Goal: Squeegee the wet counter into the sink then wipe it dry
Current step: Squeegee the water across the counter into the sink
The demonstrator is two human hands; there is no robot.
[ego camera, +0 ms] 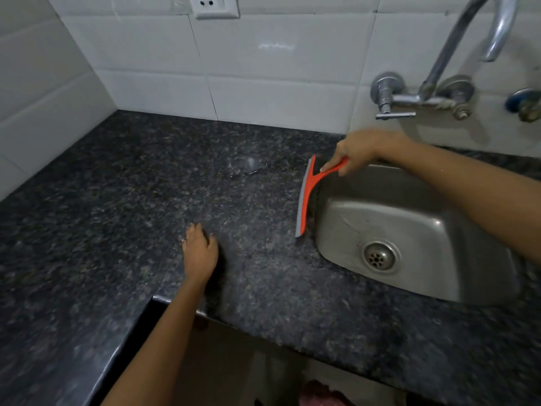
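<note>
Squeegeeing was under way, and judged from how things lay, one pass was ending at the basin. The right hand (pixel 355 152) gripped the orange handle of the squeegee (pixel 306 194), fingers curled round it, and the long grey blade stood along the left rim of the steel sink (pixel 439 288), its edge down on the black granite counter (pixel 117 230) just beside the drop into the bowl. The left hand (pixel 200 250) rested on the stone well apart from the tool, palm down with fingers loosely spread, holding nothing.

A small glint of water (pixel 248 167) showed on the counter behind the blade's line, toward the wall, so that patch probably needed another stroke. How wet the rest of the stone was could not be told against its speckle. Wiping dry looked untouched: no cloth lay on the counter.

Counted: one squeegee, one sink with one drain (pixel 380 256), one swan-neck tap (pixel 456 63) on the tiled wall, one wall socket (pixel 213 5), two hands.
</note>
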